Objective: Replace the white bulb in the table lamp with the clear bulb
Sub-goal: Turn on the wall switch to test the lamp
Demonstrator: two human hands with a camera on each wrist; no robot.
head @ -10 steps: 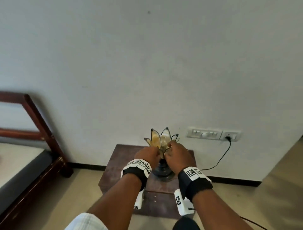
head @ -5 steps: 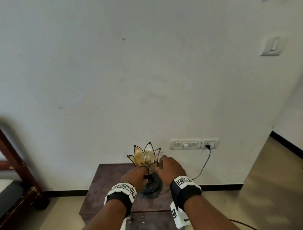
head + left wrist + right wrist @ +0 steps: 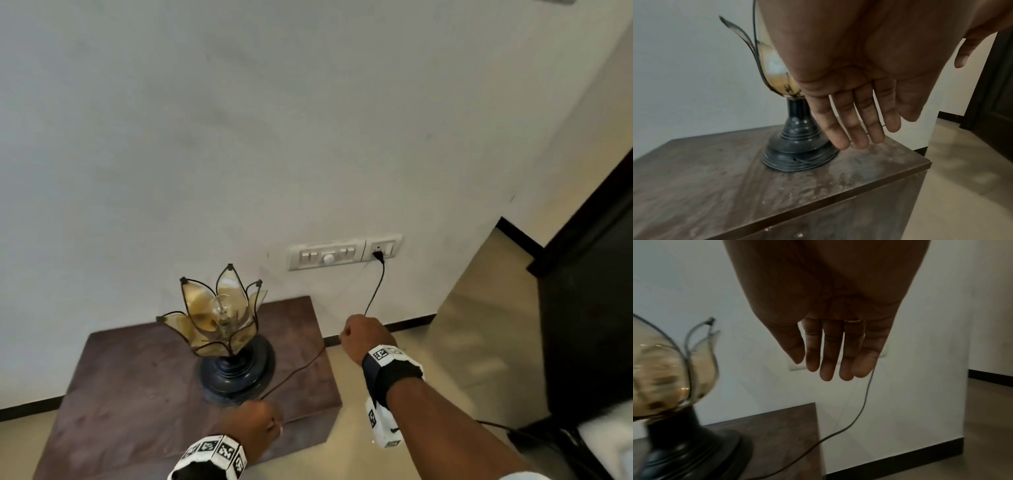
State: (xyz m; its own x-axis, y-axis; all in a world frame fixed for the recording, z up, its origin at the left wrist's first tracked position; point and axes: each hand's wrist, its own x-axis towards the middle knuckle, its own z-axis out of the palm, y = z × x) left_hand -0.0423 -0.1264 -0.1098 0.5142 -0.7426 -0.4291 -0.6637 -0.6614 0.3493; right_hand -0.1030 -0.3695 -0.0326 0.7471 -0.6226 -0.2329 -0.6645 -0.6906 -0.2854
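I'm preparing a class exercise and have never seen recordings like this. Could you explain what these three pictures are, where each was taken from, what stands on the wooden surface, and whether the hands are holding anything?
There is no machine here: a person wears three cameras, one on the head and one on each wrist. The head view looks down at both arms; the banded straps on the wrists carry the wrist cameras.

On the brown wooden cabinet stands a table lamp with a dark base and amber glass petals. A clear bulb sits inside the petals. The lamp's cord runs to a wall socket beside a switch panel.

The left wrist view looks along the left hand, its fingers straight, close to the lamp's base. The right wrist view shows the right hand, also with straight fingers, raised towards the wall with the cord beyond it. Neither hand holds anything.
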